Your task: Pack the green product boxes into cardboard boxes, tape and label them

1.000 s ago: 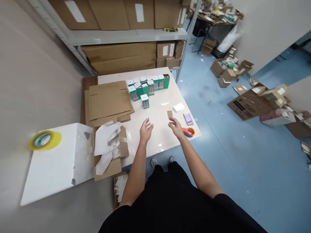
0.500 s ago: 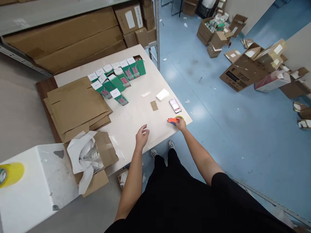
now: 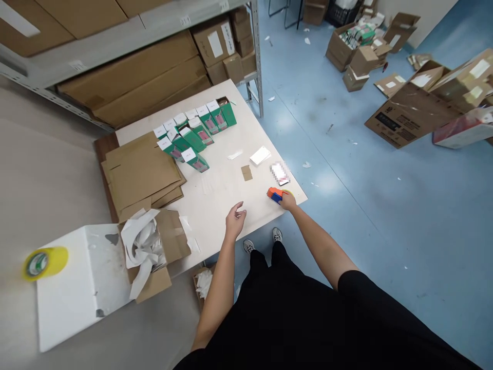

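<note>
My right hand [image 3: 288, 201] grips an orange and blue tape dispenser [image 3: 275, 194] with yellow tape at the near right corner of the white table [image 3: 231, 190]. My left hand [image 3: 235, 218] hovers over the table's near edge, fingers loosely curled and apart, holding nothing. Several green boxes with white tops [image 3: 194, 131] stand in a cluster at the far side of the table. Beyond the dispenser lie a small brown card [image 3: 246, 172], a white card [image 3: 260, 155] and a small blurred item [image 3: 279, 172].
Flattened cardboard sheets [image 3: 140, 172] lie on the table's left. An open carton with white paper [image 3: 148, 249] sits on the near left corner, beside a white board [image 3: 73, 288] and a yellow tape roll [image 3: 44, 262]. Shelving with cartons [image 3: 127, 77] stands behind. Loose boxes [image 3: 408, 110] litter the blue floor.
My right hand moved right from above the table's middle to the tape dispenser and closed on it. My left hand dropped toward the near edge. The view shifted.
</note>
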